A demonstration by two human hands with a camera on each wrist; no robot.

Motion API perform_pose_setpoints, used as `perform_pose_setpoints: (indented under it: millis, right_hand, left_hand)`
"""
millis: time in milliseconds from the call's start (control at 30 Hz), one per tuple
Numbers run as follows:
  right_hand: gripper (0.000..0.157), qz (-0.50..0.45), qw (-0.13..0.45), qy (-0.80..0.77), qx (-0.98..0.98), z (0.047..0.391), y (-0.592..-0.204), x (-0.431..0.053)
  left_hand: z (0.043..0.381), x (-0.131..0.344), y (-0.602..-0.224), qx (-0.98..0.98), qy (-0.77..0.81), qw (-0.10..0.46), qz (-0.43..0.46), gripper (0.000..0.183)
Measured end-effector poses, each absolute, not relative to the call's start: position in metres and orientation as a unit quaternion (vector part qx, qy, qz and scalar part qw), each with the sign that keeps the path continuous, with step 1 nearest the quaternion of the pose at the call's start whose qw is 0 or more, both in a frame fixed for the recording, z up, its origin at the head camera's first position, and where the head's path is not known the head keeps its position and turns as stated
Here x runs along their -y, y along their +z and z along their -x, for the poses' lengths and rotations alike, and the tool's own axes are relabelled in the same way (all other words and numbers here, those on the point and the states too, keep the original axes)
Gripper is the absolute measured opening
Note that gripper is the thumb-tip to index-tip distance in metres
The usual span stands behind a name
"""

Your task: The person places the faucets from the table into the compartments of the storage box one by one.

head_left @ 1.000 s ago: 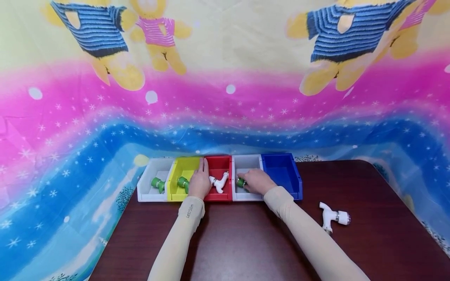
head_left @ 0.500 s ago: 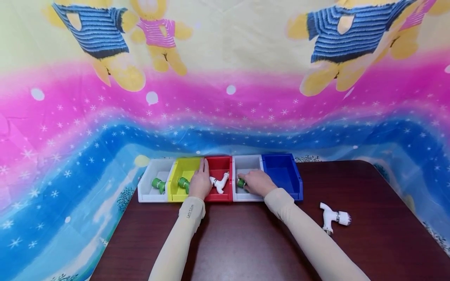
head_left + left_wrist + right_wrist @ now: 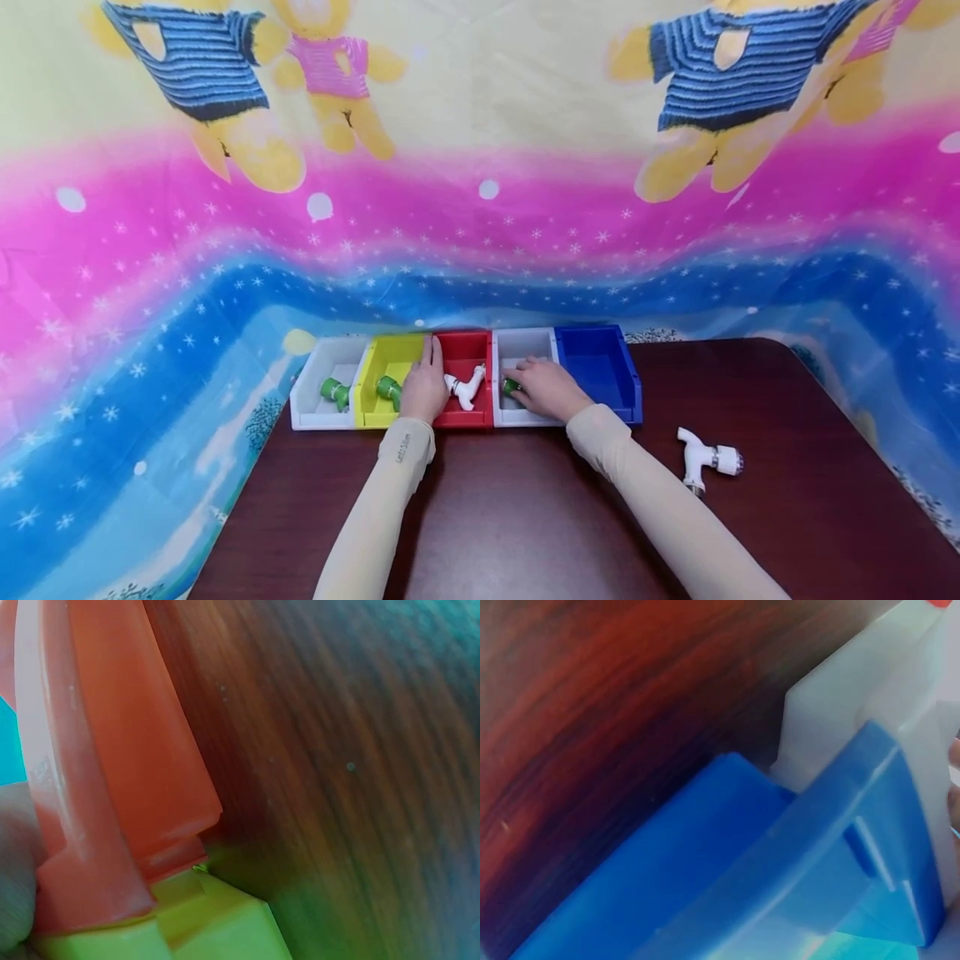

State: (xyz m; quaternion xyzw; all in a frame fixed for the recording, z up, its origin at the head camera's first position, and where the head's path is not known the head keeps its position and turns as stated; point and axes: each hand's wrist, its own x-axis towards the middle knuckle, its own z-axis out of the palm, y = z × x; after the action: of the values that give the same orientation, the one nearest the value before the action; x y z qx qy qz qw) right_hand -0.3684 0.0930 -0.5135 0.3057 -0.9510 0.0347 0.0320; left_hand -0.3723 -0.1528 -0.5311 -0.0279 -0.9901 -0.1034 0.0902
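Note:
In the head view my right hand (image 3: 551, 389) reaches into the white bin (image 3: 525, 421) between the red and blue bins, thumb and fingers about a green tap (image 3: 512, 386) that they partly hide. My left hand (image 3: 425, 390) rests with straight fingers along the wall between the yellow bin (image 3: 393, 354) and the red bin (image 3: 463, 346). A white tap (image 3: 467, 388) lies in the red bin. One green tap (image 3: 388, 389) lies in the yellow bin, partly behind my left hand. Another green tap (image 3: 335, 392) is in the far-left white bin (image 3: 315, 419).
The blue bin (image 3: 597, 362) closes the row at the right; its front shows large in the right wrist view. A white tap with a ribbed knob (image 3: 708, 461) lies on the brown table (image 3: 480, 517). Behind the bins hangs a printed cloth (image 3: 487, 233).
My right hand's fingers have shifted slightly over the green tap and hide more of it. My left hand stays on the bin wall. The head view has moved a little.

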Motion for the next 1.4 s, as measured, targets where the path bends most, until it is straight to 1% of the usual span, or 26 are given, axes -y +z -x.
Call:
perform_pose_setpoints:
  millis: [233, 367, 500, 700, 867, 1033, 1100, 1167, 1333, 1400]
  right_hand:
    - [0.040, -0.327, 0.101, 0.042, 0.939, 0.352, -0.505, -0.095]
    - [0.035, -0.345, 0.143, 0.050, 0.926, 0.333, -0.496, -0.103]
    - [0.033, -0.341, 0.183, 0.052, 0.920, 0.313, -0.485, -0.117]
    - [0.032, -0.328, 0.226, 0.049, 0.916, 0.286, -0.474, -0.154]
    - [0.038, -0.271, 0.239, 0.024, 0.932, 0.269, -0.475, -0.198]
    - [0.036, -0.209, 0.257, 0.007, 0.944, 0.256, -0.480, -0.241]
    - [0.036, -0.177, 0.247, 0.005, 0.953, 0.251, -0.481, -0.257]
    - [0.040, -0.141, 0.211, 0.002, 0.967, 0.244, -0.481, -0.272]
    - [0.053, -0.077, 0.057, -0.005, 0.995, 0.236, -0.485, -0.293]
    - [0.056, -0.071, 0.018, 0.003, 0.997, 0.238, -0.488, -0.296]
  left_hand:
    - [0.373, 0.156, -0.529, 0.989, -0.112, 0.090, 0.029, 0.090]
    - [0.373, 0.157, -0.531, 0.989, -0.119, 0.080, 0.026, 0.091]
    - [0.372, 0.157, -0.531, 0.989, -0.122, 0.079, 0.030, 0.088]
    - [0.373, 0.156, -0.527, 0.988, -0.119, 0.092, 0.029, 0.088]
    - [0.371, 0.154, -0.528, 0.989, -0.118, 0.088, 0.032, 0.086]
    - [0.370, 0.152, -0.529, 0.989, -0.118, 0.082, 0.029, 0.086]
    - [0.371, 0.151, -0.529, 0.989, -0.117, 0.081, 0.031, 0.085]
    - [0.371, 0.151, -0.529, 0.989, -0.117, 0.080, 0.034, 0.085]
    - [0.371, 0.153, -0.531, 0.989, -0.117, 0.079, 0.031, 0.085]
    - [0.371, 0.154, -0.530, 0.989, -0.118, 0.081, 0.030, 0.086]
